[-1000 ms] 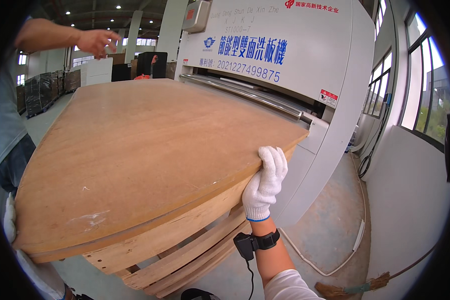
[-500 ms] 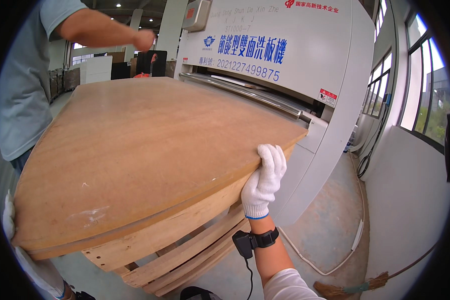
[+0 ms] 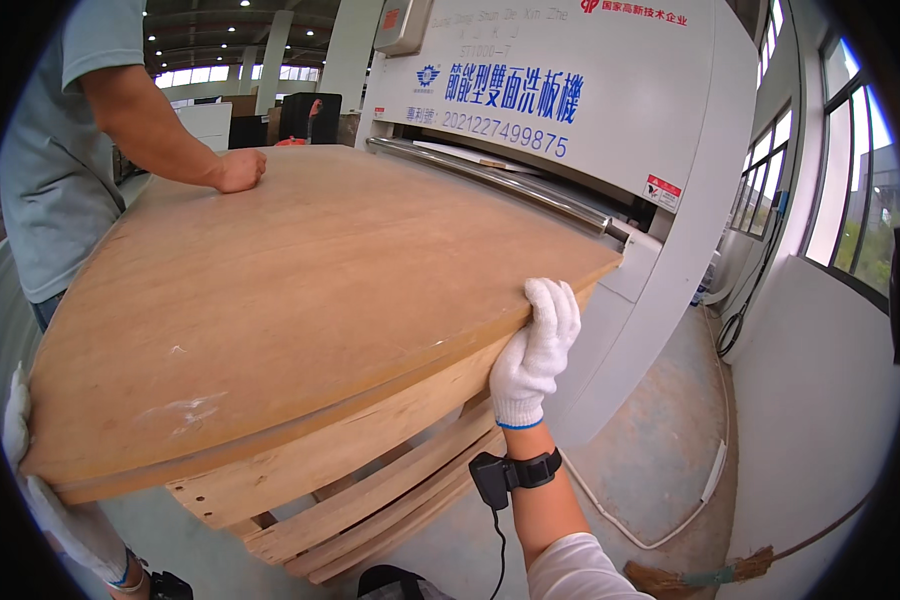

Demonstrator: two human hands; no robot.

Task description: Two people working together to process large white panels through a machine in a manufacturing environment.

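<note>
A large plywood board (image 3: 300,290) lies flat on a wooden pallet stack (image 3: 370,500), its far edge at the infeed slot of a big white board-washing machine (image 3: 610,130). The wearer's right hand (image 3: 535,350), in a white knit glove, curls over the board's near right corner, fingers on top and closed down on the edge; the left hand (image 3: 20,440), also gloved, clasps the near left corner, though how its fingers sit is hard to tell at the picture's rim. A co-worker in a grey shirt presses a bare fist (image 3: 238,170) on the far left of the panel (a wrist-worn device (image 3: 510,470) with a cable shows on the wearer's right forearm). To feed the board well, the sheet probably needs to stay level and square to the roller bar (image 3: 500,185), both corners pushed evenly so it does not skew. A broom (image 3: 710,575) lies on the concrete floor (image 3: 650,450).
</note>
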